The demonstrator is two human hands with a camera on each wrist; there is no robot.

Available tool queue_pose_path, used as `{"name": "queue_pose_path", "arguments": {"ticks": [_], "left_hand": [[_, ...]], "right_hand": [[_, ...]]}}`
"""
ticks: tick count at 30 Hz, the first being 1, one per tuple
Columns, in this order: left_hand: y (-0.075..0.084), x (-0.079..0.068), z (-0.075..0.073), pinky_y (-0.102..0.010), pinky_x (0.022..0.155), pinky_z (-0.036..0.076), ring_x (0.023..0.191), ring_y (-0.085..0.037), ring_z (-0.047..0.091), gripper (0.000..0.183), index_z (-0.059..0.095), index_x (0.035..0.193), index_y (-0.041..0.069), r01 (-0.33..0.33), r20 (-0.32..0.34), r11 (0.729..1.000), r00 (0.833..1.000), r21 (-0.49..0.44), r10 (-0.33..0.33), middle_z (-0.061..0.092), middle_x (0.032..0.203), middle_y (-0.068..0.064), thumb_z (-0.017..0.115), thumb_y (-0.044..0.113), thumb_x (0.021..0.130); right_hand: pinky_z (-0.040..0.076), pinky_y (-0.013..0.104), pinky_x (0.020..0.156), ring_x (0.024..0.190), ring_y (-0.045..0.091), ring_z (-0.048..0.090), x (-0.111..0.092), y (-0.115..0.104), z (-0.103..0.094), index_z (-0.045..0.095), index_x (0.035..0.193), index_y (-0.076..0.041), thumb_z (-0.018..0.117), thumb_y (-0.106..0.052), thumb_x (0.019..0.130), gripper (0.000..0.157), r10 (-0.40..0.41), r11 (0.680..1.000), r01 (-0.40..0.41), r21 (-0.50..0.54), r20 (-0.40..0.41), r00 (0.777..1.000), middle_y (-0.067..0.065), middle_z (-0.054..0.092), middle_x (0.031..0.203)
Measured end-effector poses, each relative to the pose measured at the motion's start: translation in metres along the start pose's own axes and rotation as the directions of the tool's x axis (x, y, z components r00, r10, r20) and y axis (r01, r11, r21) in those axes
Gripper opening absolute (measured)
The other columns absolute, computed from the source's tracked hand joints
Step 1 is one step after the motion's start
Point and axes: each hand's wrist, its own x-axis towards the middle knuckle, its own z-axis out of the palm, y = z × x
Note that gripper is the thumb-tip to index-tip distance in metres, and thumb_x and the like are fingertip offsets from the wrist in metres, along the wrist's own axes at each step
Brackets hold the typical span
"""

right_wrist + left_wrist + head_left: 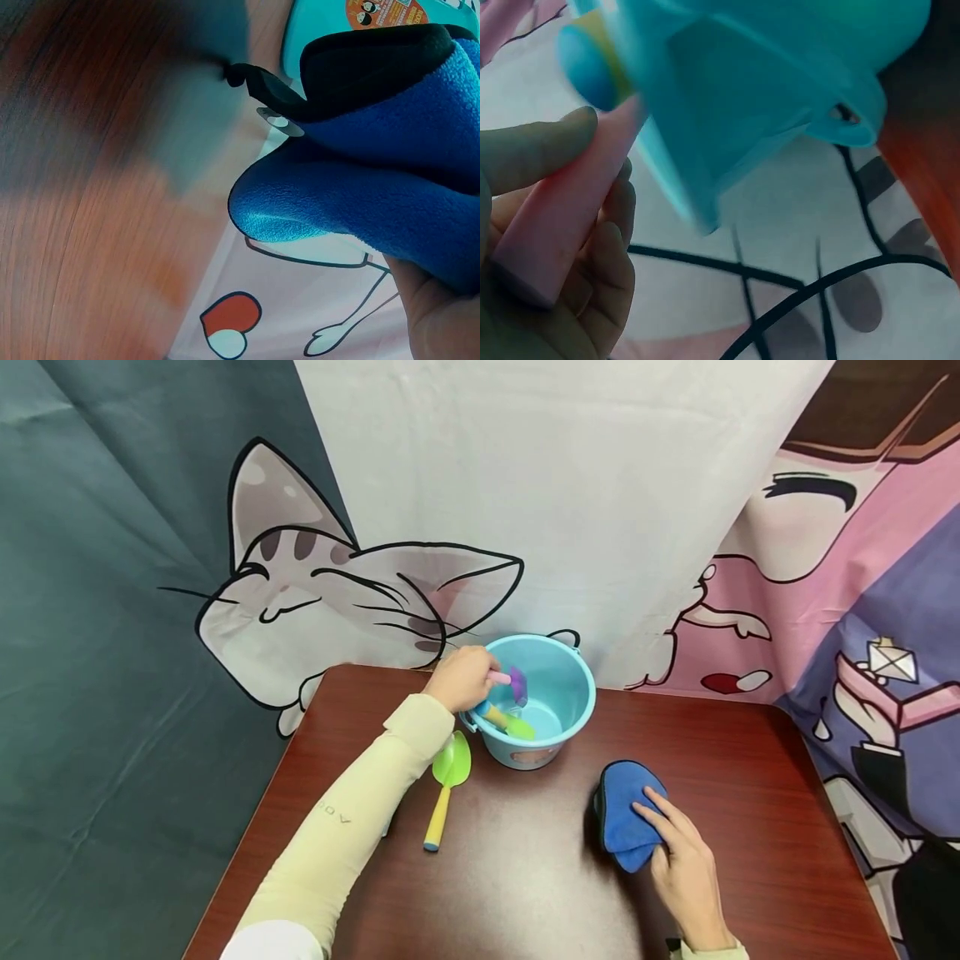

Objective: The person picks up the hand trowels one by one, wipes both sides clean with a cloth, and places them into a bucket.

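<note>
My left hand [462,678] grips the pink handle [574,199] of a toy garden tool at the left rim of a light blue bucket [577,702]. The tool's purple head [518,687] hangs inside the bucket's opening. Beside it, a small toy shovel with a green blade [520,727] and a yellow, blue-tipped handle leans in the bucket. On the right, my right hand [686,868] holds a folded blue cloth [628,818] with black edging between thumb and fingers. The right wrist view shows the fluffy blue cloth [315,187] bent over, its dark underside partly exposed.
A green toy shovel with a yellow handle [437,818] lies on the brown table [525,877], left of the bucket. Under my left sleeve [337,827], the edge of a pale blue thing peeks out. A cartoon-print curtain [585,485] hangs behind the table.
</note>
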Motion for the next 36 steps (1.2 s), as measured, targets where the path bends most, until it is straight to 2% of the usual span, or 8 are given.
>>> {"name": "queue_pose_path", "arguments": {"ticks": [5,8,15,22,25,28,31,36], "left_hand": [[0.0,0.011,0.008,-0.039,0.09,0.052,0.1,-0.022,0.065,0.024,0.075,0.118,0.01,0.07,0.104,0.997,0.992,-0.028,-0.067,0.072,0.113,-0.005,0.063,0.017,0.099],[-0.002,0.016,0.011,-0.036,0.089,0.051,0.096,-0.02,0.063,0.025,0.075,0.118,0.009,0.086,0.163,0.995,0.984,-0.06,-0.076,0.072,0.112,-0.004,0.063,0.021,0.1],[-0.001,0.026,0.013,-0.033,0.081,0.049,0.088,-0.019,0.059,0.025,0.077,0.11,0.01,0.056,0.233,0.997,0.972,-0.053,-0.042,0.072,0.1,0.0,0.063,0.029,0.1],[0.0,0.026,0.015,-0.038,0.092,0.05,0.106,-0.02,0.062,0.029,0.075,0.12,0.012,0.041,0.274,0.999,0.961,0.026,-0.047,0.071,0.118,-0.001,0.067,0.029,0.097],[0.0,0.024,0.013,-0.037,0.091,0.05,0.106,-0.02,0.062,0.029,0.074,0.12,0.014,0.04,0.276,0.999,0.96,0.028,-0.046,0.07,0.12,0.0,0.068,0.03,0.096],[-0.002,0.02,0.009,-0.036,0.09,0.051,0.105,-0.018,0.063,0.028,0.074,0.121,0.015,0.039,0.254,0.999,0.966,0.024,-0.043,0.071,0.119,0.0,0.065,0.029,0.098],[-0.004,0.015,0.002,-0.037,0.097,0.049,0.114,-0.019,0.061,0.029,0.072,0.125,0.013,0.043,0.197,0.999,0.979,0.009,-0.044,0.069,0.123,-0.002,0.06,0.024,0.1],[-0.013,0.002,-0.01,-0.038,0.103,0.044,0.122,-0.024,0.055,0.032,0.07,0.128,0.011,0.045,0.055,0.999,0.997,-0.015,-0.044,0.063,0.127,-0.006,0.057,0.021,0.1]], "right_hand": [[0.027,0.014,0.079,0.128,0.021,0.053,-0.001,0.0,0.001,0.074,0.12,-0.007,0.046,0.021,0.076,0.059,-0.003,1.0,0.003,-0.002,0.004,1.0,0.008,0.062,0.137],[0.027,0.015,0.076,0.127,0.02,0.054,0.0,0.0,0.002,0.073,0.12,-0.007,0.046,0.021,0.076,0.058,-0.005,1.0,0.005,-0.007,0.004,1.0,0.008,0.062,0.137],[0.027,0.015,0.077,0.125,0.027,0.056,0.001,-0.002,0.002,0.074,0.119,-0.006,0.046,0.021,0.076,0.058,-0.004,1.0,0.004,-0.003,0.005,1.0,0.009,0.062,0.137],[0.027,0.014,0.079,0.128,0.024,0.054,0.002,-0.003,0.003,0.073,0.12,-0.007,0.046,0.021,0.076,0.059,0.0,1.0,0.0,0.008,0.015,1.0,0.008,0.061,0.138],[0.027,0.014,0.077,0.129,0.019,0.053,0.001,-0.002,0.004,0.073,0.12,-0.007,0.046,0.022,0.075,0.06,-0.002,1.0,0.002,0.008,0.011,1.0,0.008,0.062,0.138],[0.028,0.015,0.074,0.128,0.014,0.052,0.001,-0.001,0.004,0.074,0.12,-0.007,0.047,0.022,0.076,0.059,-0.004,1.0,0.004,0.001,0.008,1.0,0.008,0.062,0.137],[0.028,0.015,0.074,0.128,0.015,0.052,0.001,-0.002,0.004,0.074,0.12,-0.007,0.047,0.022,0.076,0.059,-0.003,1.0,0.003,0.002,0.01,1.0,0.007,0.062,0.137],[0.028,0.014,0.076,0.128,0.018,0.053,0.003,-0.003,0.004,0.074,0.12,-0.007,0.046,0.021,0.077,0.059,-0.002,1.0,0.002,0.008,0.012,1.0,0.008,0.062,0.138]]}}
